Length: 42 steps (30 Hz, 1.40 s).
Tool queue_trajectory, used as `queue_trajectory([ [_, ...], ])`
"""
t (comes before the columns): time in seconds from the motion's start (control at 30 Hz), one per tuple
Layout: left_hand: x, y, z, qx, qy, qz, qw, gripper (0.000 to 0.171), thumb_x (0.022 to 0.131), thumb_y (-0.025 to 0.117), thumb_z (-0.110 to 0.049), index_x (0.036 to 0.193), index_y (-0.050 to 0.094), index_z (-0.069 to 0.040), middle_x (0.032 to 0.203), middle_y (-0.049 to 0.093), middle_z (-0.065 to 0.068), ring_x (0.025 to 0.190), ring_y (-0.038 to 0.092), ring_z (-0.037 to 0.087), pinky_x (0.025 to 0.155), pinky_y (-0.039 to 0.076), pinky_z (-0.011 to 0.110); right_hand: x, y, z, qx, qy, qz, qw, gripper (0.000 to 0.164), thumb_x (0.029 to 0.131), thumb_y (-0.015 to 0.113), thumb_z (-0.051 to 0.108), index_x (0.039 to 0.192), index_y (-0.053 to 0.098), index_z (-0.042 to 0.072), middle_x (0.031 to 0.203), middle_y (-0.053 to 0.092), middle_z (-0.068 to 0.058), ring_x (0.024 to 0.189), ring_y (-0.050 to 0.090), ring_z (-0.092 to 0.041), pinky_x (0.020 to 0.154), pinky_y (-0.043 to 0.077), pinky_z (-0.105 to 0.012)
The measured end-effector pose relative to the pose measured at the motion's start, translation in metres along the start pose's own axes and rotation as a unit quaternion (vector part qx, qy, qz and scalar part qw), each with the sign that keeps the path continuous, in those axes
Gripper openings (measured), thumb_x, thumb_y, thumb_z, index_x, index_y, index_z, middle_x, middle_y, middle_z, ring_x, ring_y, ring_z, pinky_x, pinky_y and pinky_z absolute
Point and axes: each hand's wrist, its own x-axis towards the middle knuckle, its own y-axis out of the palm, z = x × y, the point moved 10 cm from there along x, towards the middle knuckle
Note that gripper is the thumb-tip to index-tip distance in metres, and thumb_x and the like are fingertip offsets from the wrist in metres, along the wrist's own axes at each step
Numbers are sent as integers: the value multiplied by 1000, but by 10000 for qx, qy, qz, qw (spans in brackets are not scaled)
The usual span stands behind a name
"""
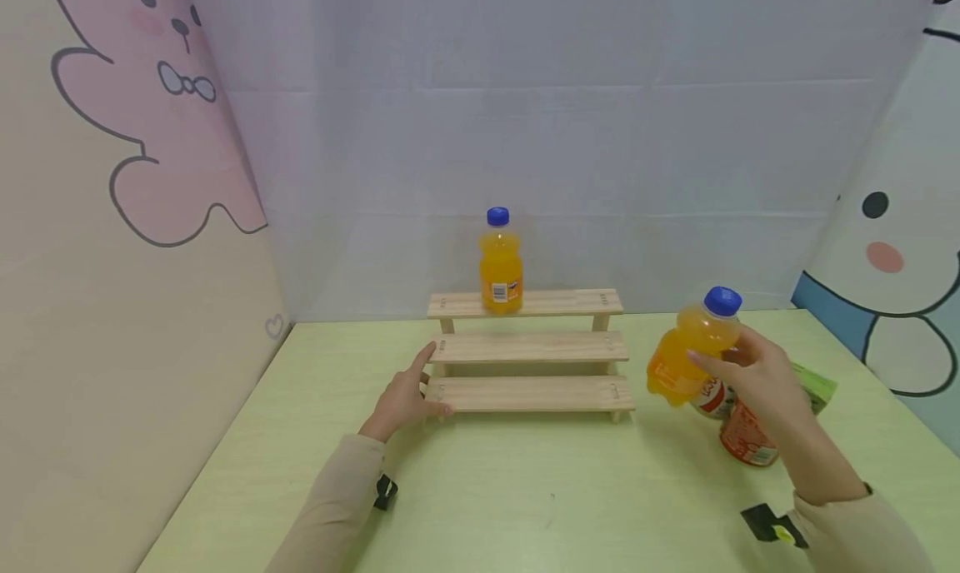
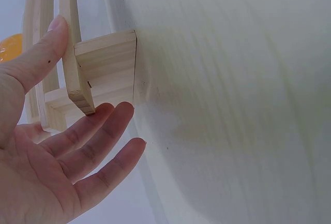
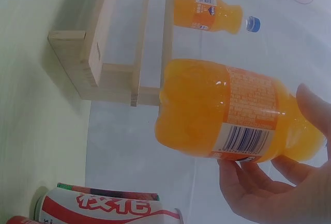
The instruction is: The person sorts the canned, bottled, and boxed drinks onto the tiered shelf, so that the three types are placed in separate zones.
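In the head view my right hand (image 1: 761, 381) grips an orange soda bottle (image 1: 678, 356) with a blue cap, tilted and raised above the table. The right wrist view shows the thumb on one side of this bottle (image 3: 207, 110) and the fingers on the other. My left hand (image 1: 401, 402) rests at the left end of a three-step wooden shelf (image 1: 532, 394). Up close, the left thumb lies on a board of the shelf (image 2: 108, 63), while loosely extended fingers (image 2: 111, 175) reach past its end. A matching bottle (image 1: 501, 269) stands upright on the top step.
Right of the shelf, partly hidden by my right hand and bottle, are a red can (image 1: 746, 440), a white-and-red can (image 1: 712, 400) and a green package (image 1: 819, 387). Behind the pale green table (image 1: 525, 506) hangs a plain curtain (image 1: 375, 156).
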Motion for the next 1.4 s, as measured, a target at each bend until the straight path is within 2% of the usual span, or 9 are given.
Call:
queue_trajectory([
  [0.07,0,0,0,-3,11,3,10000,104,65,83,-21,146,18,-18,108,58,19,71,59,21,60,46,34,-2,1,11,-34,151,-89,9998,63,83,61,47,137,40,23,126,50,-6,104,52,-19,75,45,-41],
  [0.17,0,0,0,14,15,-5,10000,104,65,83,-21,146,18,-18,107,58,19,71,59,20,61,46,34,-8,7,39,156,151,-17,9998,66,85,60,43,139,37,14,129,46,-16,110,48,-32,84,37,-58],
  [0.3,1,0,0,31,11,-14,10000,104,65,83,-22,146,18,-18,107,58,18,72,59,20,62,46,34,-13,13,69,297,-64,22,9995,70,87,58,42,138,33,4,130,41,-24,112,43,-39,89,31,-61],
  [0.43,1,0,-1,22,57,2,10000,104,65,83,-23,146,18,-17,107,58,19,71,59,20,61,46,34,-10,16,82,319,-141,-25,9994,67,88,57,40,138,33,2,129,43,-23,107,48,-35,85,42,-49],
  [0.6,0,-1,-3,34,120,-7,9999,104,65,83,-24,146,18,-17,108,57,20,72,59,21,61,46,35,-3,20,86,386,-121,-10,9992,67,87,58,42,137,35,4,124,46,-21,85,55,-22,63,50,-29],
  [0.7,-1,-2,-3,16,94,-5,10000,104,65,83,-24,146,18,-17,109,57,20,73,59,22,61,46,35,1,21,90,413,-132,-23,9991,67,86,59,43,136,37,5,123,47,-20,72,55,-22,56,49,-31],
  [0.83,-1,-1,-3,3,97,-3,10000,104,65,83,-24,146,18,-16,109,57,21,73,59,22,61,46,35,8,24,96,395,-189,-60,9990,68,86,60,42,137,36,4,127,44,-22,92,55,-33,76,46,-45],
  [0.93,-1,-1,-2,13,119,-5,9999,104,65,83,-24,146,18,-16,109,57,21,73,59,22,61,46,35,13,27,101,408,-222,-76,9989,69,86,60,41,138,35,2,130,41,-23,111,46,-39,91,33,-55],
  [1.4,-2,-2,-4,44,100,7,9999,103,66,83,-23,146,18,-16,109,57,20,72,58,21,62,46,36,36,32,117,674,-83,-237,9974,70,85,61,41,138,35,4,132,40,-21,115,42,-39,94,32,-55],
])
